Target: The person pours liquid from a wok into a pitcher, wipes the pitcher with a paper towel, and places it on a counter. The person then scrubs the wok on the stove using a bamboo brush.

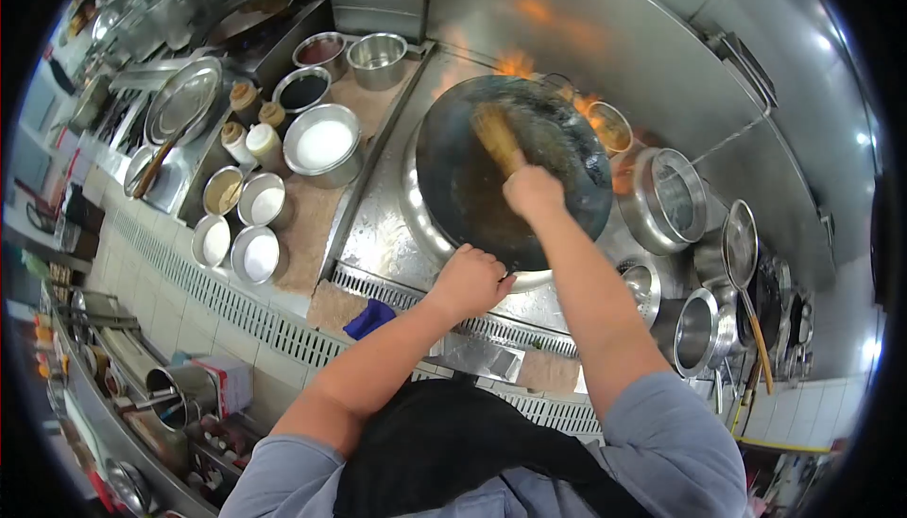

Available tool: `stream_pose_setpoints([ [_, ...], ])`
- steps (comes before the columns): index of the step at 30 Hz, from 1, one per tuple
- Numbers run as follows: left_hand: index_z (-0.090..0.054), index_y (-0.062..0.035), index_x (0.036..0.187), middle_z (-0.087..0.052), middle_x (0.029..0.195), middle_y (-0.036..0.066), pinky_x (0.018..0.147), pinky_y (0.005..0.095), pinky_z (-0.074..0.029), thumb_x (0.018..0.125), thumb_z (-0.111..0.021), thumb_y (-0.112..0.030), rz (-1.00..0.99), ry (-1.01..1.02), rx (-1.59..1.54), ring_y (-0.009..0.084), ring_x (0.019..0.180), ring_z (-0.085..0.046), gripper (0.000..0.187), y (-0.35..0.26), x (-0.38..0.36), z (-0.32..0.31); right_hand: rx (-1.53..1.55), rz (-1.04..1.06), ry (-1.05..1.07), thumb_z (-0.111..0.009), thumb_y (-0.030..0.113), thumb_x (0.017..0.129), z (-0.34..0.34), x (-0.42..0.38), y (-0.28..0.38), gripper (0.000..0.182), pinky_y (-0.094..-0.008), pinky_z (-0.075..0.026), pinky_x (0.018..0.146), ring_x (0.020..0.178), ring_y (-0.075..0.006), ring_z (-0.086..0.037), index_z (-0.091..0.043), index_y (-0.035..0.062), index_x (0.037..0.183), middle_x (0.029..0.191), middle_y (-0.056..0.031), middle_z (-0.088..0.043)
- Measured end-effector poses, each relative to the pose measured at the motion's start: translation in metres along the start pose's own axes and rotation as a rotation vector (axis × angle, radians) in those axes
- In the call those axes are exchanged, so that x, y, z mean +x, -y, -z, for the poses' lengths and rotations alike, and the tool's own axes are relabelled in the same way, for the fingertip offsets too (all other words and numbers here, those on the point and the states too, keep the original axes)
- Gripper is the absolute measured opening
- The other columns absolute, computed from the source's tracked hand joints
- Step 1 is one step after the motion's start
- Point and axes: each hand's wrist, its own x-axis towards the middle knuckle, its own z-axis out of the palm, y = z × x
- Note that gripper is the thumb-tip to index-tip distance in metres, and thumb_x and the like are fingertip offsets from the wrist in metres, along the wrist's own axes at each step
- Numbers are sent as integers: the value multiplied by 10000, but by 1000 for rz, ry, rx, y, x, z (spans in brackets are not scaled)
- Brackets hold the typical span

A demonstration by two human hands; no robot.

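A large dark wok [515,173] sits on the burner, tilted slightly, with a wet-looking inner surface. My right hand [534,192] is closed around the handle of a bamboo wok brush [496,135], whose bristles rest against the inside of the wok. At the wok's near edge my left hand [470,282] is closed with its fingers bent over the rim; what lies under the palm is hidden. A blue-purple cloth [369,319] lies on the counter to the left of my left wrist.
Flames [516,64] rise behind the wok. To the left stand metal seasoning pots [323,143] and squeeze bottles [265,143]. Steel bowls [678,195], a perforated pot [642,291] and a long-handled strainer [740,244] are on the right. A slotted drain [510,334] runs along the front.
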Motion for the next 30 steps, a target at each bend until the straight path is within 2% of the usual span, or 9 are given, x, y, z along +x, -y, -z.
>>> stream_pose_setpoints([
  [6,-655,-48,684,-625,679,122,755,398,-425,874,-541,-320,16,50,117,289,697,-597,352,-5,1,6,-355,312,290,-498,228,874,30,-126,-59,510,-451,-536,677,808,-335,-672,-419,42,1342,862,-202,-666],
  [8,-657,-55,673,-622,666,119,759,399,-424,878,-531,-329,-16,4,98,292,686,-594,364,-1,-2,1,-182,-246,231,-491,181,878,31,-100,-95,499,-426,-539,635,813,-307,-678,-413,53,1354,879,-178,-671],
  [10,-649,-60,650,-614,646,114,757,400,-423,875,-534,-324,11,-24,22,295,682,-592,365,0,-1,1,-581,95,119,-492,210,891,29,-39,-119,487,-433,-537,711,885,-318,-669,-419,82,1356,935,-182,-671],
  [17,-623,-57,620,-612,662,115,747,411,-419,851,-566,-255,18,-35,-7,298,719,-592,310,-1,0,6,27,38,108,-523,220,836,13,2,1,526,-450,-501,841,978,-341,-635,-416,89,1333,1019,-208,-651],
  [22,-635,5,1002,-597,939,130,909,419,-419,806,-597,-153,-102,-192,70,290,933,-559,254,-10,-18,18,-96,356,310,-492,161,864,37,-119,-20,437,-458,-527,757,955,-352,-642,-447,28,1278,1011,-236,-639],
  [24,-610,9,1068,-588,975,132,960,426,-400,802,-594,-140,-94,-180,76,291,963,-556,304,-15,-29,20,-234,258,404,-530,193,855,44,-157,-52,530,-466,-537,697,881,-372,-654,-409,-4,1332,985,-236,-642],
  [26,-585,12,1133,-578,1012,135,1012,433,-381,798,-590,-127,-100,-143,80,291,993,-553,363,-15,-33,21,-336,-141,305,-578,207,836,18,-143,-100,651,-466,-542,589,810,-344,-663,-337,-30,1392,966,-201,-650],
  [28,-588,19,1121,-575,1046,145,1039,442,-368,793,-585,-98,-63,-161,9,299,1027,-547,349,-17,-33,20,-973,130,243,-619,220,816,51,-99,-110,663,-458,-526,494,754,-304,-665,-365,-38,1372,942,-166,-662],
  [30,-586,22,1120,-574,1058,146,1034,444,-372,784,-583,-80,-75,-151,-11,299,1033,-544,351,-18,-33,20,-590,-29,96,-573,177,843,44,-13,-105,438,-476,-538,497,790,-316,-683,-503,1,1238,962,-144,-683],
])
